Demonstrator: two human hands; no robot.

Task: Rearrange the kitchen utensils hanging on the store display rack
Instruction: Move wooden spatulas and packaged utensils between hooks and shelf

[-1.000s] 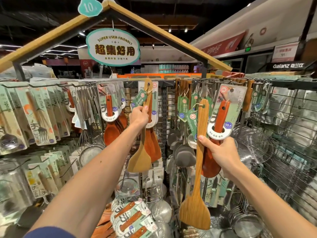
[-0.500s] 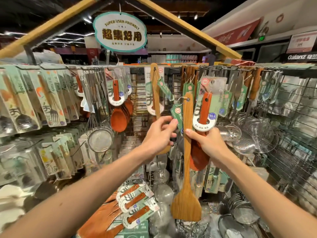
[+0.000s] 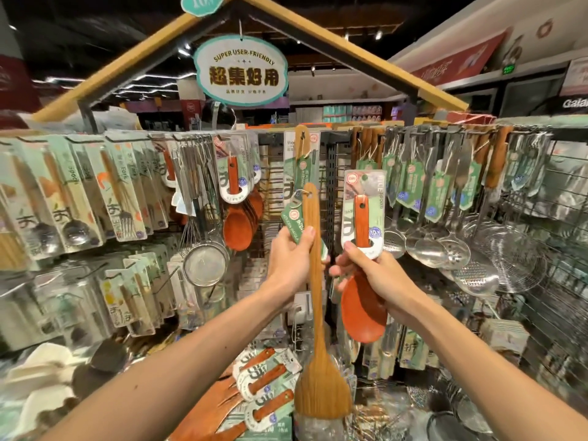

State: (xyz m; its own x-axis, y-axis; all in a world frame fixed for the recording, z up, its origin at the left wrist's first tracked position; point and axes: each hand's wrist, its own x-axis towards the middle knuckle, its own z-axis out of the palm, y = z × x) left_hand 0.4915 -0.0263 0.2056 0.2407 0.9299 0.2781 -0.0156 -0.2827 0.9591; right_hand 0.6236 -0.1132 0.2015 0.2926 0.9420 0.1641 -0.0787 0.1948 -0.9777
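Note:
My left hand (image 3: 291,259) grips the long light wooden spatula (image 3: 319,361) by its handle, with its green tag under my fingers; the blade hangs down. My right hand (image 3: 372,275) holds a red-brown wooden rice spoon (image 3: 362,313) on its white and green card (image 3: 362,192). Both are held off the rack, side by side in front of the black slotted post (image 3: 331,173). Another wooden spatula (image 3: 302,141) hangs on a hook at the top centre of the rack.
Carded forks and spoons (image 3: 73,198) hang at left, with whisks and a strainer (image 3: 205,265) beside more red spoons (image 3: 237,224). Steel ladles and skimmers (image 3: 445,246) hang at right. Loose red spoons (image 3: 264,389) lie in a bin below.
My left hand came down from the hung spatula and took the long spatula from my right hand. My right hand now holds only the carded red spoon, slightly further right.

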